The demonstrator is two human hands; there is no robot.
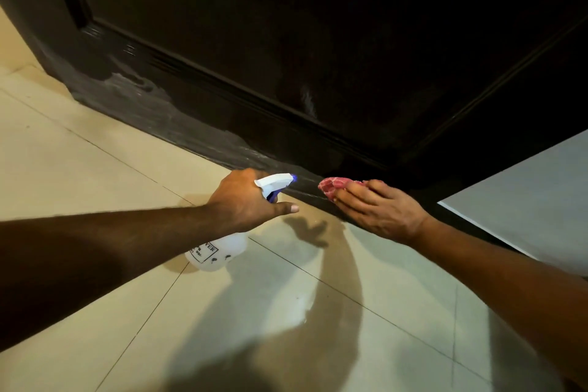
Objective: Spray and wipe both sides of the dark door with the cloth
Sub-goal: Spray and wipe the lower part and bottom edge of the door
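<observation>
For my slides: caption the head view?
Left hand aims spray bottle at base of dark door; right hand presses pink cloth there.

The dark door (286,57) looks like glossy brown wood, streaked with dull pale smears along its bottom rail. The spray bottle (219,248) is translucent plastic, the pink cloth (332,188) soft and textured. The floor (95,169) is smooth, slightly shiny cream tile.

1 dark door (286,57), 1 spray bottle (219,248), 1 pink cloth (331,185), 2 bare hands, left (245,200), right (378,208)
</observation>
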